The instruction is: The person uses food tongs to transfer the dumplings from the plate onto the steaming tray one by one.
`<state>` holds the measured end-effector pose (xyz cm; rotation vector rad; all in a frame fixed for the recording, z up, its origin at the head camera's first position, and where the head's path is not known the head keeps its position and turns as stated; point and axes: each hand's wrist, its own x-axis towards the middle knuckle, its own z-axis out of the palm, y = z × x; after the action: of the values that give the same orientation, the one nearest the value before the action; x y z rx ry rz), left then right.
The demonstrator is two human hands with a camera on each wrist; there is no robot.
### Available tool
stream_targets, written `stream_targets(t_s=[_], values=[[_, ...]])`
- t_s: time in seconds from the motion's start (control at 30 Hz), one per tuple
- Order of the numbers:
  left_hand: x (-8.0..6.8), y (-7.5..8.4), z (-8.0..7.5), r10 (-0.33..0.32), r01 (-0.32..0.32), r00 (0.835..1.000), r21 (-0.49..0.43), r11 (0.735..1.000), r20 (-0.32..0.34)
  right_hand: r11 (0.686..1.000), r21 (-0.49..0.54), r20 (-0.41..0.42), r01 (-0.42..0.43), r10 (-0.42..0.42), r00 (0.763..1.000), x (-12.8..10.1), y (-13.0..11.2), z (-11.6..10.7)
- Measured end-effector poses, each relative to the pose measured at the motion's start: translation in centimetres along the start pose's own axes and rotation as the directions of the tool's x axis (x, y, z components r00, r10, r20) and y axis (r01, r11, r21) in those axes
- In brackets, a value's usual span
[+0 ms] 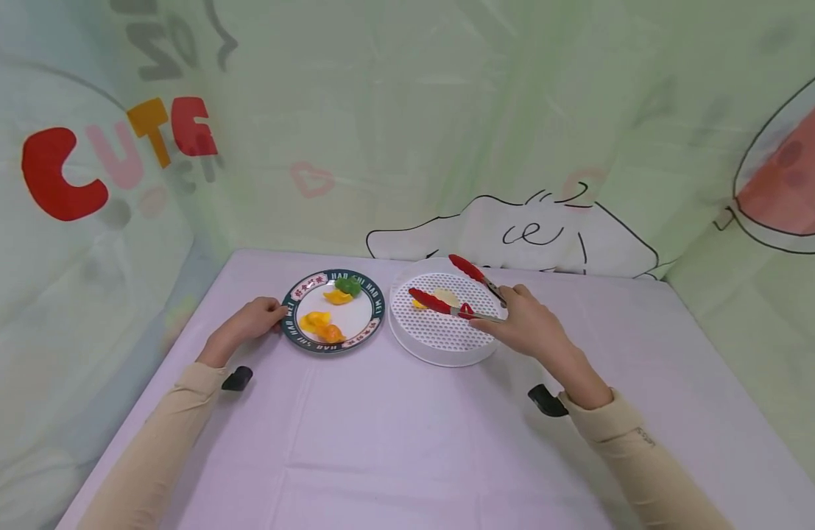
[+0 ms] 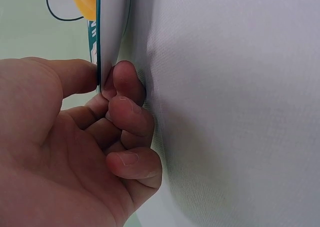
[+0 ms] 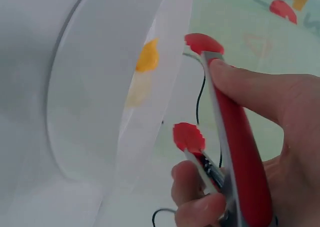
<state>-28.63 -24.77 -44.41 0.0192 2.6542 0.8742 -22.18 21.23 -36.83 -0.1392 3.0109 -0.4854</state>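
My left hand pinches the left rim of a round plate with a dark green border; in the left wrist view the thumb lies on top of the plate's edge and the fingers curl beneath it. On the plate lie orange dumplings, a yellow one and a green piece. My right hand grips red tongs, which stand open over a white perforated tray. A pale piece and a yellow piece lie in the tray near the lower tong tip.
Plate and tray stand side by side at the far middle of a table with a lilac cloth. A printed green backdrop closes in the back and both sides. Black wrist mounts rest near my sleeves.
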Motion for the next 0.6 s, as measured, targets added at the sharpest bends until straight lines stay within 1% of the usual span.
stream_targets(t_s=[0.1,0.2,0.3,0.43,0.53,0.6], values=[[0.0,0.1,0.1,0.004,-0.004,1.000,0.002,1.000,0.002,0.999,0.037,0.005,0.022,-0.022,1.000,0.3,-1.5,0.3],[0.0,0.2,0.1,0.004,-0.004,1.000,0.006,1.000,0.002,0.995,0.042,0.005,0.086,-0.086,0.996,0.7,-3.2,0.7],[0.0,0.2,0.1,0.001,-0.001,1.000,0.007,1.000,-0.001,0.985,0.006,0.005,0.172,-0.173,0.985,1.1,-4.9,1.4],[0.2,0.2,0.0,-0.005,0.005,1.000,0.004,1.000,0.001,0.955,-0.069,0.006,0.289,-0.289,0.957,1.9,-7.1,2.5],[0.2,0.1,0.0,-0.012,0.012,1.000,0.005,1.000,0.004,0.933,-0.118,0.004,0.341,-0.343,0.939,2.8,-8.6,3.5],[0.2,0.0,0.0,-0.014,0.014,1.000,0.006,1.000,0.004,0.924,-0.144,0.007,0.354,-0.356,0.934,3.4,-9.5,4.1]])
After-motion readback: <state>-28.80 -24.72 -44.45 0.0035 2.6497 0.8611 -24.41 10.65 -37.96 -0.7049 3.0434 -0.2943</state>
